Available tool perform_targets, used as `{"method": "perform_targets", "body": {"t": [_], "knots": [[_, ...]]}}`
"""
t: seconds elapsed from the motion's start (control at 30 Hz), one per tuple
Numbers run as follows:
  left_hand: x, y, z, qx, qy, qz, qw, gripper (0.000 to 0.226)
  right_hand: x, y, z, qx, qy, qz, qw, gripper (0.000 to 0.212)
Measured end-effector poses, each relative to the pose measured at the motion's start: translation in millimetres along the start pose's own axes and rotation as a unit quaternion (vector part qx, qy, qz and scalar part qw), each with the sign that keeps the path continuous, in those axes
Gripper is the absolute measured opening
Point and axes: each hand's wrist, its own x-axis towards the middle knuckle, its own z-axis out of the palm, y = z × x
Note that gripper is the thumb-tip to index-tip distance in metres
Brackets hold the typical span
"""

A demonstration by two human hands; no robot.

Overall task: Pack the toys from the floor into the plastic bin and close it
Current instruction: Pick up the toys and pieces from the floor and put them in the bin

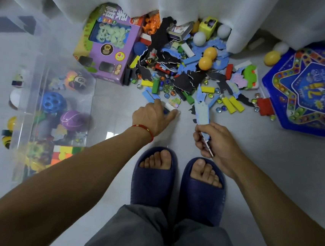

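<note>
Your left hand (154, 116) presses down on small blocks (170, 107) at the toy pile (190, 70) on the floor, closing over them. Your right hand (217, 146) grips a pale blue foam piece (202, 109). The clear plastic bin (45, 115) stands left, partly filled.

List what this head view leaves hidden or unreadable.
- Toys at the back of the pile: covered by the white curtain.
- What the left hand grips: its fingers cover it.
- Plastic bin: cut off by the left edge; no lid identifiable.
- Star game board: cut by the right edge.
</note>
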Motion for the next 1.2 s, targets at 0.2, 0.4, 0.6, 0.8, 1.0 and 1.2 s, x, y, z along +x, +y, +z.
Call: {"method": "perform_targets", "body": {"t": [0.2,0.4,0.6,0.8,1.0,1.2], "knots": [[1.6,-0.3,-1.5,-0.014,-0.002,0.036,0.999,0.042,-9.4,12.6,0.9,0.044,0.010,0.044,0.998,0.005],[-44.2,0.0,-52.7,-0.531,-0.129,-0.177,0.818,0.026,-40.9,-31.3,11.9,-0.018,-0.041,0.018,0.999,0.014],[-133.3,-40.3,-150.5,-0.876,-0.182,-0.183,0.408,0.012,-107.8,-111.1,71.7,-0.199,-0.102,0.018,0.974,0.020],[-211.7,-131.1,-238.7,-0.919,-0.008,-0.178,0.352,0.027,-163.7,-164.8,204.5,-0.302,-0.243,0.005,0.922,0.018],[-259.4,-209.8,-271.8,-0.872,0.076,-0.261,0.408,0.065,-175.5,-150.9,334.4,-0.220,-0.246,0.012,0.944,0.012],[-255.6,-198.4,-289.1,-0.839,0.132,-0.224,0.478,0.053,-165.8,-170.2,322.8,-0.244,-0.167,-0.068,0.953,0.037]]}}
